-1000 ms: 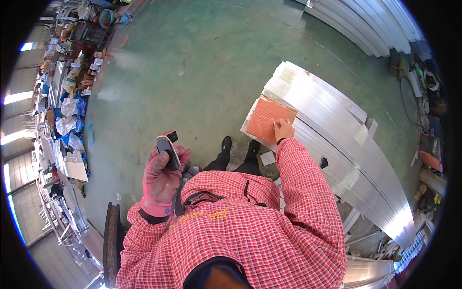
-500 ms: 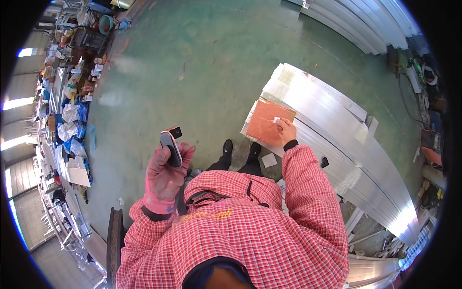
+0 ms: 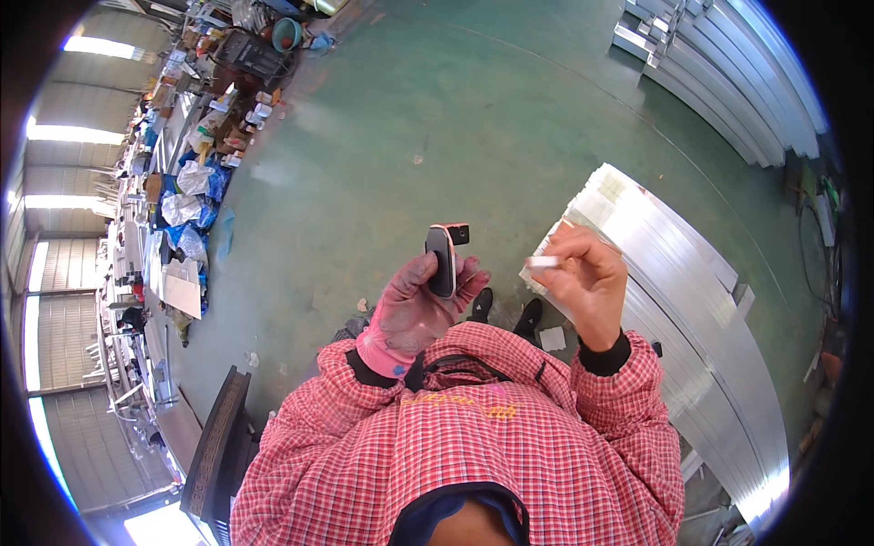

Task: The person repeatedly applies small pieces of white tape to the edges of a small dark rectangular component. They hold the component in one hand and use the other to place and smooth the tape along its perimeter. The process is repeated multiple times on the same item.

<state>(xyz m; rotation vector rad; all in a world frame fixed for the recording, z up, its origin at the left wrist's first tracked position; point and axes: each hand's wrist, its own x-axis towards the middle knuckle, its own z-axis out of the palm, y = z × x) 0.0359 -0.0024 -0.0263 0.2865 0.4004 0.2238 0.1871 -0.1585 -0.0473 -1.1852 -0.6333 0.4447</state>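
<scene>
Near the centre of the frame the gloved left hand (image 3: 414, 305) is closed around a small dark handheld device (image 3: 442, 259), holding it upright. Just to its right, the bare right hand (image 3: 587, 278) pinches a small white stick-like piece (image 3: 543, 262) between fingertips, above the stacked silvery metal profiles (image 3: 692, 300) at right.

The person wears a red and white checked shirt (image 3: 473, 455) with long sleeves and black inner cuffs. The left hand (image 3: 414, 309) has a pink work glove; the right hand (image 3: 592, 278) is bare. The shoes (image 3: 505, 309) are black.
</scene>
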